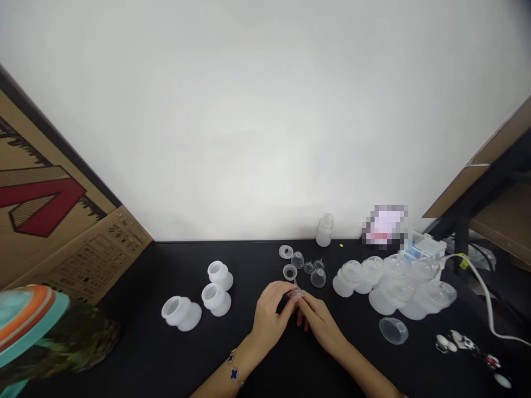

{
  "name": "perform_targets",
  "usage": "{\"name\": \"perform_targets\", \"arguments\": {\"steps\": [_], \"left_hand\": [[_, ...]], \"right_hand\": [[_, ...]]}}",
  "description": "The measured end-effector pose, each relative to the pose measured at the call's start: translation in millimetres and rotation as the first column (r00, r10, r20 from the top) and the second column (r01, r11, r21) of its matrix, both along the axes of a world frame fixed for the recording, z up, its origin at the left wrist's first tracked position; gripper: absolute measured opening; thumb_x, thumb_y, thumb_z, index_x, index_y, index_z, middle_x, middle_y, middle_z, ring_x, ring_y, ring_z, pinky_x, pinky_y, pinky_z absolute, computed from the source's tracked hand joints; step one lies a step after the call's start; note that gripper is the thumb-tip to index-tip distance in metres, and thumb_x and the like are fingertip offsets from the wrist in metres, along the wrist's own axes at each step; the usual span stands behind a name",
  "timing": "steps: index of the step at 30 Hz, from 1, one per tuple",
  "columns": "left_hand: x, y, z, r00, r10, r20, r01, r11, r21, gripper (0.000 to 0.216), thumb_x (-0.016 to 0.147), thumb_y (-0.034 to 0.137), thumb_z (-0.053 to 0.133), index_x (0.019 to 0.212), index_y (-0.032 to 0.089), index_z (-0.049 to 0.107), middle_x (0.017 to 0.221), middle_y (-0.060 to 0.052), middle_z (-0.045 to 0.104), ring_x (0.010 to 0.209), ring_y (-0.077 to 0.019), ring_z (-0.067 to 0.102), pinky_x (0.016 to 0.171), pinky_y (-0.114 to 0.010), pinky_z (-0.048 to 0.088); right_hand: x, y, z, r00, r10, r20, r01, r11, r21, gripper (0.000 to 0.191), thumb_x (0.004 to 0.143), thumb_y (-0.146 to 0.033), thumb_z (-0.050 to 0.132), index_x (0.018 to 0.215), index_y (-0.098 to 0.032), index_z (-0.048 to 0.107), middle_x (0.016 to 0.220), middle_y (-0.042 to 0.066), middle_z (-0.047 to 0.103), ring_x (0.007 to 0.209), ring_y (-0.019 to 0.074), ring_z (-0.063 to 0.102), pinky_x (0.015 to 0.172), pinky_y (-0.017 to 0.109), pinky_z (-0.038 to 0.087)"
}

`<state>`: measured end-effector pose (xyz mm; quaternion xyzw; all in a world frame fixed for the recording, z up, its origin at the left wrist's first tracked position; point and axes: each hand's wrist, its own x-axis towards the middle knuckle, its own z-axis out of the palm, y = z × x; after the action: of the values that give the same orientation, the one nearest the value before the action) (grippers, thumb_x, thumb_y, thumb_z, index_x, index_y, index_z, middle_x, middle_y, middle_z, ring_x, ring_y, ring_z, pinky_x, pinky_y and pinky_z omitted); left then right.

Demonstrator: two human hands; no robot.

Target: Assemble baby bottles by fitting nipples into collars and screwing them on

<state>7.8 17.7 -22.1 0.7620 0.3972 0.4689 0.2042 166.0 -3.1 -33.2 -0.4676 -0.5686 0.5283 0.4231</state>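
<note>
Both of my hands meet at the middle of the black table. A small clear bottle nipple [296, 293], its thin tip pointing up, is pinched between the fingertips of my left hand [271, 307] and my right hand [318, 322]. Just beyond them lie a translucent collar ring [290, 272], another ring piece [286, 252], two clear domed caps [318, 278] and two loose nipples [308, 267]. To the left, three white open-mouthed bottle bodies [182, 313] lie tilted. On the right stands a cluster of several capped white bottles [392, 296].
One capped bottle [324, 230] stands by the wall. A large clear cap [394, 330] and a charm keychain [473, 351] lie at right, near a white cable [488, 298] and box [427, 249]. At left are a lidded jar [78, 337] and a cardboard box [66, 237].
</note>
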Motion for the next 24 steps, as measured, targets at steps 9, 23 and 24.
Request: {"name": "perform_targets", "arguments": {"steps": [9,23,24], "left_hand": [[-1,2,4.1,1.0,0.027,0.011,-0.027,0.999,0.028,0.013,0.09,0.02,0.062,0.102,0.024,0.066,0.099,-0.004,0.072,0.096,-0.02,0.066,0.089,-0.036,0.053],[-3,9,-9.4,0.997,0.065,-0.036,-0.072,0.968,-0.242,0.024,0.09,0.032,0.061,0.113,0.025,0.062,0.106,-0.003,0.071,0.102,-0.0221,0.065,0.094,-0.039,0.051],[-3,9,-9.9,0.996,0.067,-0.061,-0.08,0.967,-0.243,0.03,0.089,0.034,0.062,0.118,0.025,0.06,0.11,-0.004,0.07,0.105,-0.0228,0.064,0.096,-0.041,0.05]], "right_hand": [[9,8,2.2,0.99,-0.141,-0.033,0.14,0.99,-0.008,0.035,0.086,-0.054,0.062,0.1,-0.023,0.065,0.078,0.002,0.065,0.057,0.0132,0.056,0.048,0.023,0.042],[10,9,6.5,0.983,-0.185,0.009,0.186,0.983,-0.015,0.031,0.085,-0.051,0.064,0.09,-0.021,0.066,0.078,0.002,0.065,0.058,0.0134,0.056,0.05,0.024,0.043],[11,9,6.0,0.98,-0.2,-0.004,0.199,0.98,-0.017,0.031,0.085,-0.052,0.064,0.089,-0.021,0.065,0.078,0.002,0.064,0.057,0.0133,0.056,0.05,0.024,0.043]]}}
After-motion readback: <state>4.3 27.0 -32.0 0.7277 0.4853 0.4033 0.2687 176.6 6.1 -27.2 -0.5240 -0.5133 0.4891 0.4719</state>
